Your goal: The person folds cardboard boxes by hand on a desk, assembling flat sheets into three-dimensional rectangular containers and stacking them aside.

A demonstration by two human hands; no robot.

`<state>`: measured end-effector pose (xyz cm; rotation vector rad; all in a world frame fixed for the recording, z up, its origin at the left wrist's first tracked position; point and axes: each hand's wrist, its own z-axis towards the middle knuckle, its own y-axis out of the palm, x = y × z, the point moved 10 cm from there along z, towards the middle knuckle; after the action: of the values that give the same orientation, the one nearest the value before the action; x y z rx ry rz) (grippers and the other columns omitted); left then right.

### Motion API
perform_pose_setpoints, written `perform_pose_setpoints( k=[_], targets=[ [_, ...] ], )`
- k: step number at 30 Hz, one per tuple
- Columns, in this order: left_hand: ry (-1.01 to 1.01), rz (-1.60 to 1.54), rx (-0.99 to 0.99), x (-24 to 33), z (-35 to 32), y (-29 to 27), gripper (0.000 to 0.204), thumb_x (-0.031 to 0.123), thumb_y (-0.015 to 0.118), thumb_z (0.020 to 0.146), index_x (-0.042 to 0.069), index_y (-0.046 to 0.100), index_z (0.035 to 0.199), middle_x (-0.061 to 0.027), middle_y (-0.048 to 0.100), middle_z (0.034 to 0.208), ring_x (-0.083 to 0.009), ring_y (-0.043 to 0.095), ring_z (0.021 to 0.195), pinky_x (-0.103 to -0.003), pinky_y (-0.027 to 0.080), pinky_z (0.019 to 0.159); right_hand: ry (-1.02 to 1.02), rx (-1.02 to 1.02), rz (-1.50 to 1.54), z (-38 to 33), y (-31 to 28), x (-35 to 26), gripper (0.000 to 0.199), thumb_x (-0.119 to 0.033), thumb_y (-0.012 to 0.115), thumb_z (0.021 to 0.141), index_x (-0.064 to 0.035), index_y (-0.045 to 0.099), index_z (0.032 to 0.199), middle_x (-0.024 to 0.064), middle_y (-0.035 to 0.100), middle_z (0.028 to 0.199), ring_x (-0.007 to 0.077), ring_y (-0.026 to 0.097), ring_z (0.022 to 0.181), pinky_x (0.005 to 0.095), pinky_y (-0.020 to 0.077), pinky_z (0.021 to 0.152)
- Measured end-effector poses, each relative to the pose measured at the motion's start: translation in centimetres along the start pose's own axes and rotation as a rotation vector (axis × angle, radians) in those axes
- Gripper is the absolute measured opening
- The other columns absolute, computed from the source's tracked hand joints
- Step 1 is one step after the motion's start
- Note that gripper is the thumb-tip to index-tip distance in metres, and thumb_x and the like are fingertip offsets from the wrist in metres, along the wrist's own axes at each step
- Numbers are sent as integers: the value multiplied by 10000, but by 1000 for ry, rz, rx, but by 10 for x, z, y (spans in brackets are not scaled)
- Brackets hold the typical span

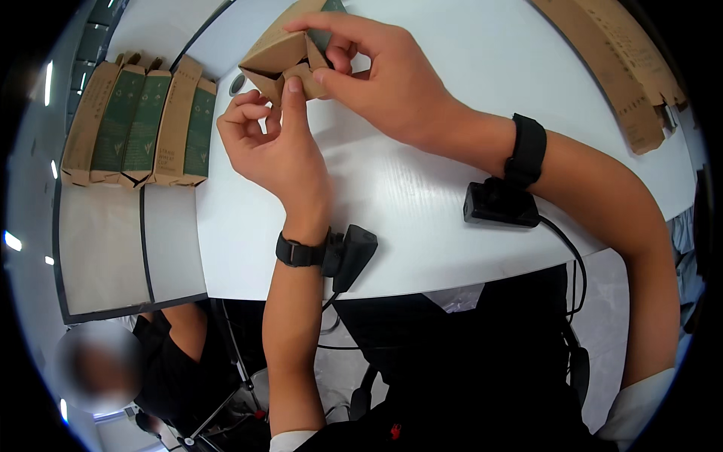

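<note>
Above the white table, near its far left part, I hold a brown and green cardboard box (280, 54) with its open end turned toward me. My left hand (275, 143) is at the near side of that end, the thumb pressed on a small flap and the other fingers curled beneath. My right hand (392, 79) grips the box's right side, with the index finger along the top edge and the thumb on the flap's right part. The far end of the box runs out of the picture's top. Its inside is mostly hidden by folded flaps.
Several brown and green cardboard boxes (143, 124) stand in a row at the left, by a low partition (102, 248). Flat brown cardboard pieces (614, 68) lie on the white table (407, 203) at the far right. Cabled black devices (501, 205) are strapped to my wrists. Another person (169, 354) sits at lower left.
</note>
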<state>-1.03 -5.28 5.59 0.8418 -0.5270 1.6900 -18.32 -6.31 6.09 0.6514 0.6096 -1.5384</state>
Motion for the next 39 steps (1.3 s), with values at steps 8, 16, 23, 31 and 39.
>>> perform_pose_setpoints(
  k=[8, 16, 23, 31, 39],
  targets=[
    [-67, 20, 6, -5, -2, 2, 469, 4, 813, 855, 28, 489, 1194, -103, 536, 1178, -176, 582, 1060, -315, 564, 896, 84, -16, 2, -4, 1, 11, 445, -70, 686, 872, -75, 670, 1317, -10, 472, 674, 103, 451, 629, 281, 430, 600],
    [-100, -18, -123, -18, 1, 9, 654, 17, 790, 843, 38, 445, 1398, -129, 510, 1334, -217, 531, 1179, -348, 503, 987, 76, -42, 0, -4, 0, 17, 417, -83, 691, 883, -56, 671, 1299, -23, 468, 702, 90, 463, 649, 263, 436, 621],
    [277, 361, -305, 13, 0, 25, 870, 107, 818, 701, 132, 452, 1489, -100, 497, 1411, -260, 479, 1245, -397, 470, 992, 176, -259, 428, 3, 15, 17, 410, -111, 698, 906, -14, 652, 1302, -18, 545, 741, 81, 541, 687, 237, 488, 675],
    [254, 411, -399, -1, 0, 36, 836, 141, 886, 701, 142, 493, 1439, -65, 530, 1305, -228, 511, 1131, -332, 479, 848, -60, -192, 9, 12, -10, 33, 397, -150, 713, 902, -101, 678, 1295, 16, 562, 883, 115, 572, 828, 252, 508, 728],
    [-69, 470, -303, -29, 6, 20, 831, 182, 865, 762, 111, 436, 1470, -108, 500, 1264, -253, 527, 1121, -370, 487, 856, 27, -322, -9, 5, 0, 35, 410, -174, 721, 924, -158, 681, 1332, 2, 521, 1020, 117, 547, 973, 247, 538, 809]
  ],
)
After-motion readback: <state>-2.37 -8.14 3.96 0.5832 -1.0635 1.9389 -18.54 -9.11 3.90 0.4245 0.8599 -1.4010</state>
